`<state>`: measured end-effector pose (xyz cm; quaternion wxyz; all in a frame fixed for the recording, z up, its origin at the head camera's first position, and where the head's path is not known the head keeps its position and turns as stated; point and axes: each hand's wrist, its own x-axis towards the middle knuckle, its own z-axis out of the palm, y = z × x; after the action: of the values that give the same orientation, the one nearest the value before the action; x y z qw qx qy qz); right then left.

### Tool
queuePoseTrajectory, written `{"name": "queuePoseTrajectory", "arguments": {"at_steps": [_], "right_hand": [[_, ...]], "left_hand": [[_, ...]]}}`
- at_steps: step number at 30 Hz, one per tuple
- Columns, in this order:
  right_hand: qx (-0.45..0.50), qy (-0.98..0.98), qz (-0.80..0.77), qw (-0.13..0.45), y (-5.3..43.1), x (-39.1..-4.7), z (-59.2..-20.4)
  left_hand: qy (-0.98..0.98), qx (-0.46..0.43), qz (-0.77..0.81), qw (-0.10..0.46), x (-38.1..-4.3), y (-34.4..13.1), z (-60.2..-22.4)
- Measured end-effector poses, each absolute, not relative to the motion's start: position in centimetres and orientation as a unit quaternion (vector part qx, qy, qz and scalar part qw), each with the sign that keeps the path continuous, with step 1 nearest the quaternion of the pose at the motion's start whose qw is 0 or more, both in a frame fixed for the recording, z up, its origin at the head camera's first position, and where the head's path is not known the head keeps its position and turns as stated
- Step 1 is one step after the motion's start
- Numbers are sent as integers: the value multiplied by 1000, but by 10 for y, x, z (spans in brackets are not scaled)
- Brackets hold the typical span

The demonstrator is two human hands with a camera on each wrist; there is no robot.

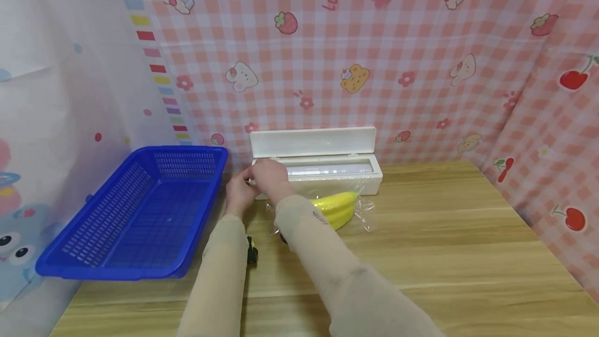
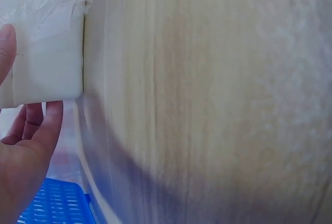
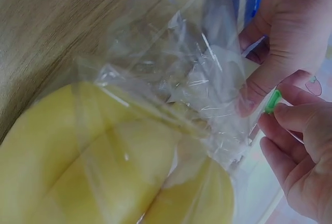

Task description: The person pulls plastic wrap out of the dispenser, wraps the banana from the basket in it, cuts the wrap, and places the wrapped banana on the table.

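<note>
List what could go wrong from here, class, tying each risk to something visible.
The clear film is creased near the white box, so it might bunch or tear unevenly. The right hand pinches a small green piece, which could slip loose. The left hand holds only one end of the white box, so the far end might swing.

Both forearms [image 1: 222, 269] pointing fwd, angling together — L hand [image 1: 239, 191] gripping, fingers [image 2: 50, 123] bending opp. thumb [image 2: 5, 47]; R hand [image 1: 272, 177] sitting just beside — fingertips [image 3: 285, 114] pinching.
</note>
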<state>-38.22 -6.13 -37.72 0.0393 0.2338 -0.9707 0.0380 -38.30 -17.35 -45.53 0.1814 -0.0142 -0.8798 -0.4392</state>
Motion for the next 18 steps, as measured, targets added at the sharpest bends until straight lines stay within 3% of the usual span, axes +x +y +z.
{"name": "queuePoseTrajectory", "arguments": {"at_steps": [18], "right_hand": [[233,-970,45,54,-61,-380,-381]], "left_hand": [[-884,1,-432,181,-383,-172,-455]]}}
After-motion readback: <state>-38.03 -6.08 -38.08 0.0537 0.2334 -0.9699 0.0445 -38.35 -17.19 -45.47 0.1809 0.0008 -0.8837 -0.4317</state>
